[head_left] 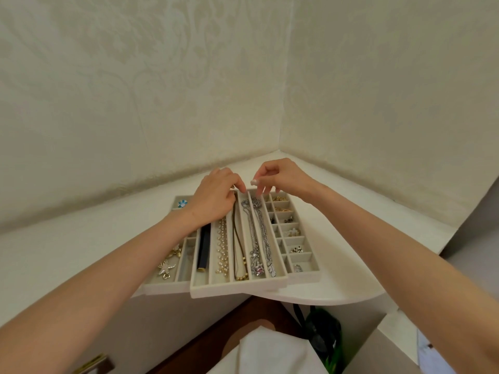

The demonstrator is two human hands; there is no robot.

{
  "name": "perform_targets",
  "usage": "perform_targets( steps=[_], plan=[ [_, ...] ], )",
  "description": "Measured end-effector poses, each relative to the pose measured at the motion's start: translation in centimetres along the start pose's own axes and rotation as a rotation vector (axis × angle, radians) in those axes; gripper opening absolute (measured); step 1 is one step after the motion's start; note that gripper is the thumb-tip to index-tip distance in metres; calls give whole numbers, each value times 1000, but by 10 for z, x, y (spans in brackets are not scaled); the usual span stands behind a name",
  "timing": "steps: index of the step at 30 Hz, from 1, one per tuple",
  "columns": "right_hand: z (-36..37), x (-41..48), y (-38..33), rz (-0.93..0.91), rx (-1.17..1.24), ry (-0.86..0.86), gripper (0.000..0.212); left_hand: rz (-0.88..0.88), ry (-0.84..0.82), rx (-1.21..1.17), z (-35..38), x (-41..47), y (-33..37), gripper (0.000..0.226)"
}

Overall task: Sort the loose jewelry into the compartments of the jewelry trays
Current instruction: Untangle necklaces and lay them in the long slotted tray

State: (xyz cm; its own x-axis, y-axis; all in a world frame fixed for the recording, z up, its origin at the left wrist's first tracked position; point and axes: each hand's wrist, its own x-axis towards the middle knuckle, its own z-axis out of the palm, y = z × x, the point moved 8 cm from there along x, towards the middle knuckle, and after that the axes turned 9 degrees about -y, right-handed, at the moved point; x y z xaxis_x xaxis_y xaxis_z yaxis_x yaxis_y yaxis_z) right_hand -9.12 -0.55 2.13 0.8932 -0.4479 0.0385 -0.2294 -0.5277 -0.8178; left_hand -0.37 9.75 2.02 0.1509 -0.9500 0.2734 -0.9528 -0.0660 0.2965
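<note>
Head view: liable to tip, with the middle tray (pixel 237 288) jutting past the bench (pixel 337 290) edge; liable also to drop the small pale piece (pixel 254 182) pinched in the right hand (pixel 280 179) over that tray's far end; left hand (pixel 216 195) curled, seemingly pinching the cord necklace (pixel 235 238) top. Long slots holding strap (pixel 204 247), pearls (pixel 222 247), cord, silver chains (pixel 263 233); right tray (pixel 305 275) cells, earrings (pixel 297 249); left tray (pixel 162 286), brooches (pixel 166 267).

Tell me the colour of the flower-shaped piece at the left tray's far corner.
The flower piece is light blue with a pale centre; head view.
</note>
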Motion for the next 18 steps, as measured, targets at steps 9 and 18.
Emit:
perform_targets(
  steps=[9, 18],
  plan=[
    [4, 1, -3, -41, -178, -29, 15, 64, -24, 0, -2, -5, 3, 11],
    [7, 7, 1, -42, -255, 113, 19, 189, -206, -156, 11, -21, 24, 18]
  ],
)
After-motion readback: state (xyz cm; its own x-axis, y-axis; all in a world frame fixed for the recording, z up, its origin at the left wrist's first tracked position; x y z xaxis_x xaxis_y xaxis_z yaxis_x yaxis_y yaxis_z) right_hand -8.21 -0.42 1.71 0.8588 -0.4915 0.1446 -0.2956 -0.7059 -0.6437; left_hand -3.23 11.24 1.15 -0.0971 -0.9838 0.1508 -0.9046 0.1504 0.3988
